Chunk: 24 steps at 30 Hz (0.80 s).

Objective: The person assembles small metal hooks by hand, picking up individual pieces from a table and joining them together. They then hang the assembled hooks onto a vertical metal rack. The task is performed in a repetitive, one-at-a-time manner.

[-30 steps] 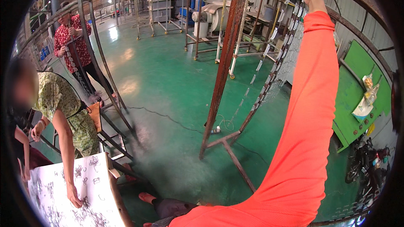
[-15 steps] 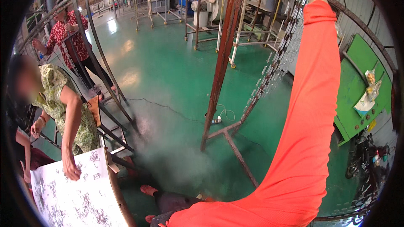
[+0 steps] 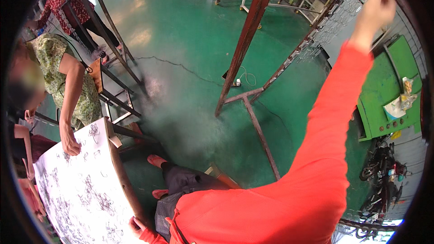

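Observation:
My right arm, in a red sleeve, reaches to the upper right. My right hand [image 3: 377, 11] is raised beside a rack hung with rows of small shiny metal pieces [image 3: 312, 40]. Its fingers are curled together; whatever they may hold is too small to make out. Low at the left, my left hand [image 3: 137, 227] lies at the edge of a table with a white top [image 3: 74, 151], fingers partly showing and apart. Small dark thin pieces [image 3: 101, 194] are scattered and clumped over that top.
A rusty metal post [image 3: 246, 40] with a slanting foot bar [image 3: 262, 138] stands ahead. A co-worker in a patterned green top [image 3: 52, 56] reaches over the table; another, in red [image 3: 68, 4], stands behind. A cable [image 3: 174, 63] crosses the green floor. A green metal panel [image 3: 391, 95] is at right.
My view has tipped downward. My right hand, earlier at the top edge, now shows fully, further right. My left hand has come into view at the table edge.

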Available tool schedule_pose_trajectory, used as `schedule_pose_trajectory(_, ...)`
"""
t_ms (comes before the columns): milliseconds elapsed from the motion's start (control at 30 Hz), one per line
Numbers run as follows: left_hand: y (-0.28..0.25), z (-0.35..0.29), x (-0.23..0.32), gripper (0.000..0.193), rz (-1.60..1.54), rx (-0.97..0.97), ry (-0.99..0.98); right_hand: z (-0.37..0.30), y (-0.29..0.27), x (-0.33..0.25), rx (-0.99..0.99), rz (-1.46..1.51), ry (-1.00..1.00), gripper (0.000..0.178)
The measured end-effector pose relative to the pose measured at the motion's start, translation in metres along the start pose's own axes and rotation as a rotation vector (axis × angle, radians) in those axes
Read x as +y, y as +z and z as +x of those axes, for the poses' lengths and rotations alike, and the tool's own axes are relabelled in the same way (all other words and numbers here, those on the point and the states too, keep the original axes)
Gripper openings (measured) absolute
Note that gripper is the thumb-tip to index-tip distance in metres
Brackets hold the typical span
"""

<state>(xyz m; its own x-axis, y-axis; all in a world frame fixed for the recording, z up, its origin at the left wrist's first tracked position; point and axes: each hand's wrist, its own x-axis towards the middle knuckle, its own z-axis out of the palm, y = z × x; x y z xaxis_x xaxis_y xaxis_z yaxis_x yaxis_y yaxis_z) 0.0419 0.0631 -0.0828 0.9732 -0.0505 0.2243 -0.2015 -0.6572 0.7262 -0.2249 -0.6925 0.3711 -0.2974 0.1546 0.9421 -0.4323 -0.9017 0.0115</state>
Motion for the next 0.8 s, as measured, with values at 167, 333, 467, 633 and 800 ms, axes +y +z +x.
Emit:
schedule_pose_trajectory(167, 0.016, 0.005, 0.011, 0.021, -0.013, -0.010, 0.002, -0.247, -0.124, -0.049, -0.134, -0.106, 0.583, 0.011)
schedule_pose_trajectory(333, 0.009, 0.004, 0.010, 0.021, 0.007, -0.009, 0.007, -0.376, -0.157, -0.062, -0.678, -0.413, 0.971, 0.039)
schedule_pose_trajectory(467, 0.014, 0.005, 0.021, 0.021, 0.041, 0.013, -0.002, -0.424, -0.150, -0.015, -0.657, -0.214, 0.987, 0.052)
schedule_pose_trajectory(633, 0.013, 0.004, 0.028, 0.021, 0.015, 0.016, -0.026, -0.427, -0.139, -0.012, -0.583, 0.004, 1.234, 0.021)
schedule_pose_trajectory(800, 0.013, 0.005, 0.018, 0.021, 0.029, 0.006, 0.003, -0.420, -0.144, -0.028, -0.467, 0.004, 1.336, 0.017)
